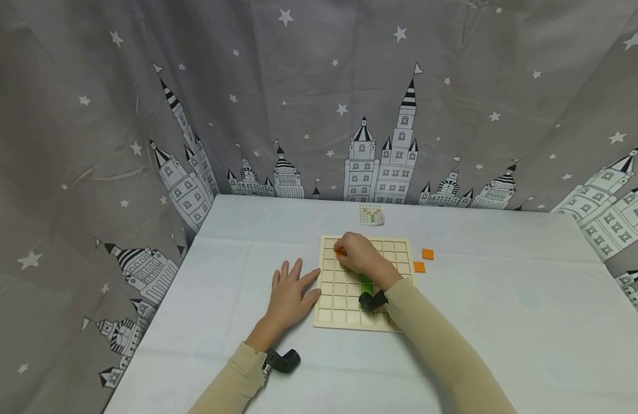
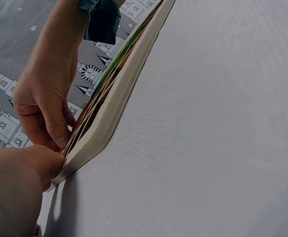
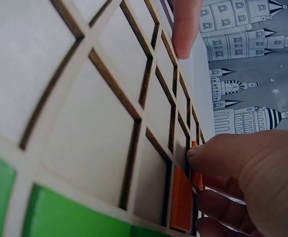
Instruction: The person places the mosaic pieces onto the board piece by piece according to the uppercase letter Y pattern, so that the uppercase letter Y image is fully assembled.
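A pale wooden grid board (image 1: 333,315) lies on the table. Over its far left part, my right hand (image 1: 361,253) pinches an orange square tile (image 3: 197,174) between thumb and fingers, right at a grid cell. Beside that, another orange tile (image 3: 181,202) sits in a cell. Green tiles (image 1: 366,286) fill cells in the middle column, partly hidden under the right wrist. My left hand (image 1: 289,294) lies with its fingers spread, thumb and index fingertip at the board's left edge.
Two loose orange tiles (image 1: 427,254) lie just right of the board. Behind it is a small paper card (image 1: 371,215) with a coloured grid pattern. A white cloth (image 1: 505,322) covers the table, and a grey castle-print curtain (image 1: 308,86) hangs at the back and left.
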Tool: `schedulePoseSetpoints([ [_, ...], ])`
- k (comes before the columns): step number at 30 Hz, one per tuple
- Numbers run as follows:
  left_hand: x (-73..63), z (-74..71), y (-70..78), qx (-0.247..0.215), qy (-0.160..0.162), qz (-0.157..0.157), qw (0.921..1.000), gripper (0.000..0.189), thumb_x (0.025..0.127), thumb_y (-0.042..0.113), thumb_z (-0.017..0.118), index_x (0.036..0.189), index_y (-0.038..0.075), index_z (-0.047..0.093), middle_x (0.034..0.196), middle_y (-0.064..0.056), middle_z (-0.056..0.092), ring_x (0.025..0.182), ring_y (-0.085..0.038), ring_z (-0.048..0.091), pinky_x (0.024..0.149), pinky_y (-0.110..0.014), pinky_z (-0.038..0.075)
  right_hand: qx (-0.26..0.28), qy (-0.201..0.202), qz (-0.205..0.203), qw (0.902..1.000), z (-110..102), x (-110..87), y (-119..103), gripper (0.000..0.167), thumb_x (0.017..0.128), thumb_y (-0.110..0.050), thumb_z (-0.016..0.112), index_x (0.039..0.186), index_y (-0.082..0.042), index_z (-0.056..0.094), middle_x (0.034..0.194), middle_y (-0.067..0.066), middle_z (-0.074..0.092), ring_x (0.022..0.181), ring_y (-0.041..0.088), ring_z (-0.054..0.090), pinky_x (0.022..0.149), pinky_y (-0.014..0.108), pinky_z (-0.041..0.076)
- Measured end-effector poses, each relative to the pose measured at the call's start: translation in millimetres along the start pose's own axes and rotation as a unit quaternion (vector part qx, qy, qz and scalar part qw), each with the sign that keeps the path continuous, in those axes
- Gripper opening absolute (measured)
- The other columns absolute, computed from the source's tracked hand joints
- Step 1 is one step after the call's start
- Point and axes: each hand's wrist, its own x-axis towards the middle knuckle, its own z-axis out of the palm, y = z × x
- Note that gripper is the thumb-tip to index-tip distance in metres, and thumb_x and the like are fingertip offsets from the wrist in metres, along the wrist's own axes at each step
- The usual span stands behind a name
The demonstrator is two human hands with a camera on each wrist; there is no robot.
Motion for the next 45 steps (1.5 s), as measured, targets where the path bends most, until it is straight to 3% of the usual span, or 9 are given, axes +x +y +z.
schedulePoseSetpoints([
  [3, -0.1, -0.1, 0.6, -0.001, -0.002, 0.000, 1.0000, 0.046, 0.096, 0.030, 0.062, 0.139, 0.015, 0.065, 0.157, -0.030, 0.041, 0.150, -0.059, 0.023, 0.118, -0.075, 0.018, -0.001, 0.003, -0.003, 1.0000, -2.6, -0.7, 0.7, 0.015, 0.090, 0.000, 0.067, 0.097, -0.006, 0.078, 0.097, 0.012, 0.073, 0.092, 0.026, 0.066, 0.082, 0.040, 0.056],
  [9, 0.4, 0.9, 0.1, 0.002, 0.000, 0.001, 1.0000, 0.047, 0.095, 0.031, 0.063, 0.139, 0.015, 0.065, 0.157, -0.030, 0.041, 0.149, -0.059, 0.023, 0.117, -0.075, 0.018, 0.028, 0.002, 0.025, 0.9993, -13.3, -5.0, 0.2, 0.028, 0.091, -0.004, 0.069, 0.118, 0.001, 0.075, 0.116, 0.017, 0.073, 0.110, 0.031, 0.069, 0.095, 0.042, 0.058],
  [13, 0.5, 0.8, 0.1, -0.002, -0.001, 0.001, 1.0000, 0.047, 0.095, 0.031, 0.063, 0.139, 0.015, 0.065, 0.158, -0.030, 0.040, 0.150, -0.059, 0.022, 0.117, -0.075, 0.017, 0.052, 0.003, 0.041, 0.9978, -20.2, -11.0, 2.2, 0.030, 0.094, -0.007, 0.066, 0.122, 0.002, 0.072, 0.122, 0.019, 0.071, 0.113, 0.034, 0.069, 0.096, 0.045, 0.057],
  [19, -0.3, 1.6, 0.2, -0.004, 0.006, 0.007, 1.0000, 0.047, 0.094, 0.030, 0.064, 0.138, 0.014, 0.066, 0.156, -0.031, 0.042, 0.149, -0.060, 0.024, 0.117, -0.076, 0.018, 0.071, 0.012, 0.058, 0.9957, -32.1, -24.1, 10.1, 0.030, 0.097, -0.009, 0.063, 0.123, 0.004, 0.071, 0.123, 0.022, 0.070, 0.105, 0.036, 0.071, 0.089, 0.045, 0.060],
  [37, -1.4, 2.1, -1.5, 0.004, 0.009, 0.004, 0.9999, 0.046, 0.095, 0.031, 0.064, 0.138, 0.014, 0.066, 0.156, -0.030, 0.042, 0.149, -0.059, 0.025, 0.117, -0.075, 0.019, 0.033, 0.026, 0.134, 0.9901, -60.1, -78.0, 55.5, 0.032, 0.094, -0.011, 0.066, 0.122, 0.004, 0.072, 0.116, 0.023, 0.071, 0.091, 0.029, 0.066, 0.080, 0.044, 0.056],
  [45, -2.0, 2.5, -3.3, 0.000, 0.012, 0.005, 0.9999, 0.046, 0.095, 0.031, 0.064, 0.137, 0.014, 0.066, 0.156, -0.030, 0.043, 0.149, -0.060, 0.025, 0.117, -0.075, 0.019, 0.029, 0.033, 0.160, 0.9861, -64.5, -100.5, 74.0, 0.033, 0.092, -0.009, 0.065, 0.119, 0.007, 0.071, 0.109, 0.024, 0.071, 0.075, 0.020, 0.057, 0.066, 0.032, 0.047],
])
